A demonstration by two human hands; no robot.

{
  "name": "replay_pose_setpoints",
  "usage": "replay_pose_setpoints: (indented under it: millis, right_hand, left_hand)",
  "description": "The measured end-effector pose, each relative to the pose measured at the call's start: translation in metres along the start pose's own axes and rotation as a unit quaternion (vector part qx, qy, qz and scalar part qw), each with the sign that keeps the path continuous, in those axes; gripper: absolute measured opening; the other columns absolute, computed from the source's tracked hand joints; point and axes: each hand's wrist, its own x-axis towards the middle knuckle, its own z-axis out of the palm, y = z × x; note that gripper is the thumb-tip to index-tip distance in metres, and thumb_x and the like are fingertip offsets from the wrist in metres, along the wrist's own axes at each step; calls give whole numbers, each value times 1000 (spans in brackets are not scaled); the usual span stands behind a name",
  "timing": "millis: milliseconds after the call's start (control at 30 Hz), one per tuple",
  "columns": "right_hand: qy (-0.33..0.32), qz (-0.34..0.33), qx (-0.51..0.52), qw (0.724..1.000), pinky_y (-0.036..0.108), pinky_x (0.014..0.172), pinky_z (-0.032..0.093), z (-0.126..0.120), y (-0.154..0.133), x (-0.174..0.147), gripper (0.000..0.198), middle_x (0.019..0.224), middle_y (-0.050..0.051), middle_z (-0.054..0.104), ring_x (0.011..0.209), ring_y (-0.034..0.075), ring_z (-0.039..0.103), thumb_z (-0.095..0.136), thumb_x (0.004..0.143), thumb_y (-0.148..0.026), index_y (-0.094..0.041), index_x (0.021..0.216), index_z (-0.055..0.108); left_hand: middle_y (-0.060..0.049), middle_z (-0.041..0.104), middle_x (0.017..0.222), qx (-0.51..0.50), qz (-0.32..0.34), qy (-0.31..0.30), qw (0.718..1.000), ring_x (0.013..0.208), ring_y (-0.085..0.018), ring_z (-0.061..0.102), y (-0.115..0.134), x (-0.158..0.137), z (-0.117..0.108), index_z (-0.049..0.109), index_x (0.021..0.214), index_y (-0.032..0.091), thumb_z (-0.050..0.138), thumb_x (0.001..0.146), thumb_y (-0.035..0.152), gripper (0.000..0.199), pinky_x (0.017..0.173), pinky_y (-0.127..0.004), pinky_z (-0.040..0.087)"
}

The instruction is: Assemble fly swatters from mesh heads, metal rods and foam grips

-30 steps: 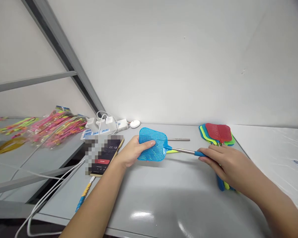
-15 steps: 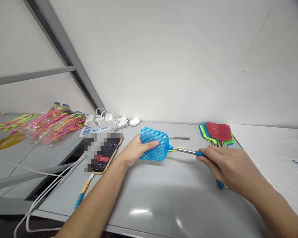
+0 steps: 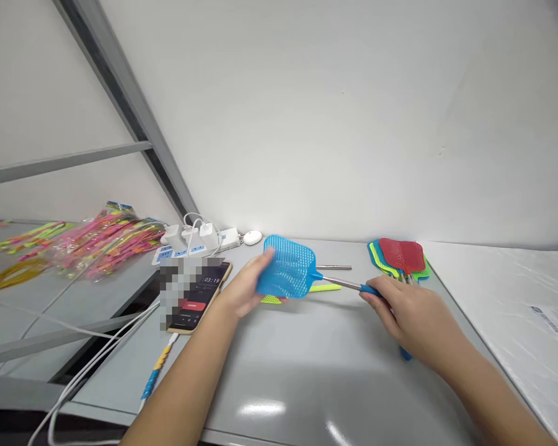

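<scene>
A blue fly swatter [image 3: 289, 267] with a mesh head and a metal shaft is held above the table between both hands. My left hand [image 3: 247, 288] is at the left edge of its head, thumb over the rim and fingers partly hidden beneath. Around the blue handle, where it meets the shaft, my right hand [image 3: 402, 310] is closed. Behind the blue head lies a yellow-green swatter [image 3: 325, 288], mostly covered, and a bare metal rod [image 3: 335, 267] lies farther back. Near my right hand is a pile of swatters, with a red fly swatter [image 3: 403, 255] on top.
A phone [image 3: 199, 300] with a cable lies at left on the grey table [image 3: 279, 371]. Behind it are a power strip [image 3: 195, 248] with chargers and a small white case [image 3: 252, 237]. Bagged pink and yellow items [image 3: 109, 241] lie beyond the metal frame [image 3: 134, 111].
My left thumb has slid from across the blue mesh to its left edge, and the head has tilted. More of the yellow-green swatter shows. My right hand keeps its grip.
</scene>
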Motion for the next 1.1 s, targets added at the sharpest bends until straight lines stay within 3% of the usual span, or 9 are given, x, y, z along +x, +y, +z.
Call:
replay_pose_setpoints:
  millis: [167, 367, 600, 667, 700, 833, 900, 1000, 1100]
  right_hand:
    - [13, 52, 98, 994, 26, 48, 27, -7, -29, -3, 24, 60, -5, 61, 45, 13, 52, 41, 98, -40, -24, 94, 59]
    - [-15, 47, 197, 979, 25, 51, 35, -17, -65, -14, 22, 75, -3, 70, 57, 16, 64, 43, 97, -37, -28, 108, 59]
    - [-100, 47, 263, 958, 27, 58, 40, -36, -85, -35, 30, 82, 3, 70, 68, 21, 66, 33, 100, -38, -24, 100, 60]
    - [-150, 55, 390, 907, 26, 59, 41, -41, -88, -37, 31, 74, 1, 65, 66, 18, 63, 36, 99, -41, -23, 91, 59]
    - [-193, 67, 474, 857, 24, 55, 40, -41, -90, -37, 32, 66, -1, 60, 59, 15, 59, 38, 98, -44, -22, 86, 58]
    - [-377, 136, 731, 552, 21, 31, 24, -29, -89, -37, 37, 45, -11, 33, 29, 6, 23, 43, 94, -51, -20, 77, 52]
    - [-405, 139, 763, 484, 20, 29, 22, -20, -88, -36, 36, 45, -11, 34, 28, 5, 19, 45, 94, -49, -18, 79, 54]
    - [-395, 138, 739, 529, 19, 29, 20, -15, -90, -33, 35, 48, -11, 36, 31, 5, 22, 46, 94, -51, -18, 86, 56]
    - [-335, 133, 659, 660, 19, 39, 30, -18, -97, -30, 34, 57, -7, 46, 42, 7, 37, 44, 95, -52, -20, 92, 55]
  left_hand:
    - [-14, 69, 113, -212, 121, 2, 970, 107, -31, 63, -1, -15, 33, 65, 113, 18, 47, 79, 76, 69, 85, -46, 53]
    - [-10, 71, 97, -170, 168, 159, 958, 103, -25, 64, -56, -38, 98, 69, 94, 15, 59, 89, 45, 32, 92, -41, 48]
    - [-11, 71, 92, -167, 167, 162, 958, 96, -23, 66, -86, -79, 119, 72, 90, 13, 63, 87, 42, 31, 92, -38, 47]
    - [-10, 71, 90, -169, 176, 164, 956, 93, -23, 66, -89, -88, 117, 72, 86, 14, 66, 85, 44, 31, 91, -37, 48]
    - [-10, 70, 89, -169, 177, 161, 956, 93, -22, 65, -91, -92, 115, 72, 84, 14, 66, 84, 45, 32, 91, -37, 48]
    - [-7, 69, 82, -163, 172, 171, 956, 95, -20, 63, -98, -104, 107, 72, 80, 15, 66, 84, 45, 32, 92, -33, 48]
    - [-7, 68, 82, -160, 154, 178, 959, 96, -19, 63, -101, -108, 102, 72, 80, 15, 66, 84, 46, 32, 94, -31, 46]
    - [-8, 69, 90, -157, 118, 177, 964, 97, -20, 63, -105, -109, 95, 73, 86, 16, 69, 81, 45, 30, 94, -33, 47]
    - [-9, 70, 97, -150, 117, 174, 966, 100, -21, 64, -110, -105, 87, 73, 88, 17, 72, 80, 42, 27, 94, -36, 48]
